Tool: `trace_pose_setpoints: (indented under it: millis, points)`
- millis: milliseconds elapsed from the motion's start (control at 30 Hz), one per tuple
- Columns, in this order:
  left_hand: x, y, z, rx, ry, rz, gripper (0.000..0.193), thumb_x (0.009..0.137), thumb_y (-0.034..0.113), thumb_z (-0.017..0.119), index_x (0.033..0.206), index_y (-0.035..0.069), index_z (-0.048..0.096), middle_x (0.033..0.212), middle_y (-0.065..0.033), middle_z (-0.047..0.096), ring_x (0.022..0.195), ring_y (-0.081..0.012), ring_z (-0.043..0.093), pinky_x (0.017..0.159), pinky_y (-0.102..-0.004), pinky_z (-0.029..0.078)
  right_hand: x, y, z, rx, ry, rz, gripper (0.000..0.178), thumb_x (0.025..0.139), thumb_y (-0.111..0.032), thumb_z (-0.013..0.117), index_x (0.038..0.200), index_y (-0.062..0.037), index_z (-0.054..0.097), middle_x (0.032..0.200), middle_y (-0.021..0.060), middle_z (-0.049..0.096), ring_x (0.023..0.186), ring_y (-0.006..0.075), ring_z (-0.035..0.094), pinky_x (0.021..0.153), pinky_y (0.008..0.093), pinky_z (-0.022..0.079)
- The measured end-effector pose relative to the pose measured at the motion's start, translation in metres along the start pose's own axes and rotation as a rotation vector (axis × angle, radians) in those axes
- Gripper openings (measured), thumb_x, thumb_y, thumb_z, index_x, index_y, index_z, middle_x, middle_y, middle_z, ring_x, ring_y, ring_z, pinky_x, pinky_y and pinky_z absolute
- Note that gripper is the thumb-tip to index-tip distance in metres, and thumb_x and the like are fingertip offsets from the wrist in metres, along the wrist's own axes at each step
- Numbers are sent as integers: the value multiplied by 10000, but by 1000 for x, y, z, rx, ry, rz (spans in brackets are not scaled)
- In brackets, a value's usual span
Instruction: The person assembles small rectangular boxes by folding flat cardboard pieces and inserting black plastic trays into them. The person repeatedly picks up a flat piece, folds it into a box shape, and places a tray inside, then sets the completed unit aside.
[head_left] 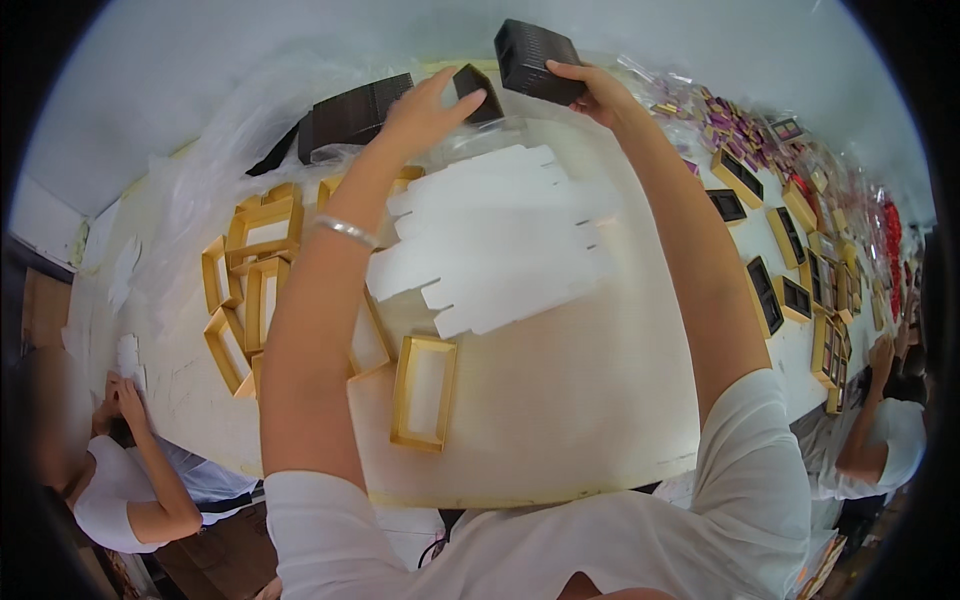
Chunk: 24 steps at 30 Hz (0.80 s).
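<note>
My right hand (598, 95) grips a stack of black plastic tray inserts (535, 60), raised over the far side of the table. The left hand (425, 112) reaches to the far edge with thumb and fingers spread. Its thumb overlaps a short black stack (480, 92); whether it touches is unclear. A longer row of the same black inserts (355, 112) lies left of that hand, on clear plastic wrap. Between my arms, flat white card pieces with notched edges (500, 240) lie in an overlapping pile. Nearer to me is a gold-rimmed open box (424, 394).
Several gold box frames (265, 228) cluster at left, partly behind my left arm. Gold boxes with black inserts (790, 238) line the right side, with small purple-and-gold pieces (735, 130) beyond. Other people work at the left (140, 480) and right (885, 440).
</note>
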<state>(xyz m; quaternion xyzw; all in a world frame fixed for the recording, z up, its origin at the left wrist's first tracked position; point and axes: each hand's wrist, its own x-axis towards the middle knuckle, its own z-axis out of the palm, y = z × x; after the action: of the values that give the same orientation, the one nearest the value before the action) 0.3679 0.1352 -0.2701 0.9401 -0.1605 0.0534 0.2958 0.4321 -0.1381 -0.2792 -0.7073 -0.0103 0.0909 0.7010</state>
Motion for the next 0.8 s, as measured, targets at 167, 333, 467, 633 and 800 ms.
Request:
trace_pose_setpoints:
  millis: [167,333,467,633,800]
  points:
    - [24,36,19,-176,-56,-105,829,870,615,498,1435,31,332,1430,-205,407,1314,-349,402,1054,-422,354,-75,-51,-18,-310,57,-231,890,697,-447,788,1363,-9,391,1204,102,555,1099,185,530,952,297,392]
    - [66,2,46,199,-44,-276,690,859,496,544,1342,12,455,1373,-237,453,1260,-371,458,1028,-470,394,-255,-88,-30,-1004,72,-549,749,698,-275,797,1323,-33,463,1230,157,561,1169,250,516,1020,383,359]
    - [77,-57,61,363,-123,-238,562,856,436,561,1238,23,570,1296,-244,510,1212,-393,486,1004,-450,425,-357,-51,-26,-1545,-293,-656,565,683,-160,763,1199,-125,536,1171,175,529,1128,314,508,1032,494,343]
    - [37,-17,35,224,253,195,460,893,375,573,1214,46,588,1220,-193,567,1116,-334,554,935,-411,458,-372,28,-24,-1462,-207,-716,403,705,-11,637,1093,-111,600,1163,160,526,1121,293,508,1055,511,329]
    - [-166,82,-51,11,-46,214,414,847,378,653,1096,47,657,935,-135,669,860,-262,596,755,-348,478,-361,29,-20,-1302,-134,-925,244,671,31,624,907,-28,650,962,108,578,983,282,579,1011,494,380]
